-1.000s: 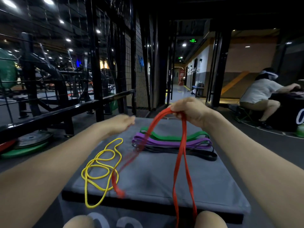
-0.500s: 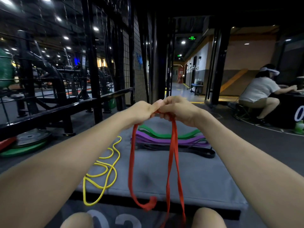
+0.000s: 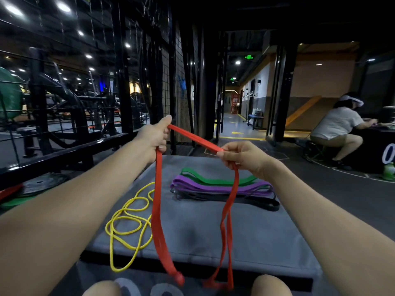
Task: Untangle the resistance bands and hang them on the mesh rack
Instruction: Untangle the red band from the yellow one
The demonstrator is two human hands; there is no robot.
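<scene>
Red band (image 3: pixel 157 199) gripped in both left hand (image 3: pixel 155 138) and right hand (image 3: pixel 241 157), stretched between, ends dangling over the mat's (image 3: pixel 213 231) near edge.

Grey mat (image 3: pixel 213 236): yellow band (image 3: pixel 128 223), green/purple/black bands (image 3: pixel 222 189).

Overall illumination is dim. Light comes from small round ceiling spots (image 3: pixel 63 7) up and left of the mesh rack (image 3: pixel 181 88); several are blown out to white glare. A brighter, warm-lit corridor (image 3: pixel 237 116) lies to the right of the rack. The rack itself reads as near-black, its wires faint. The grey mat (image 3: pixel 245 231) below the rack is evenly lit, shadows soft. The lower ends of the red band (image 3: pixel 157 210) are smeared by motion blur. Wide-angle distortion bows the uprights left of the rack and stretches the forearms at the bottom corners. Far background detail is soft and noisy.
</scene>
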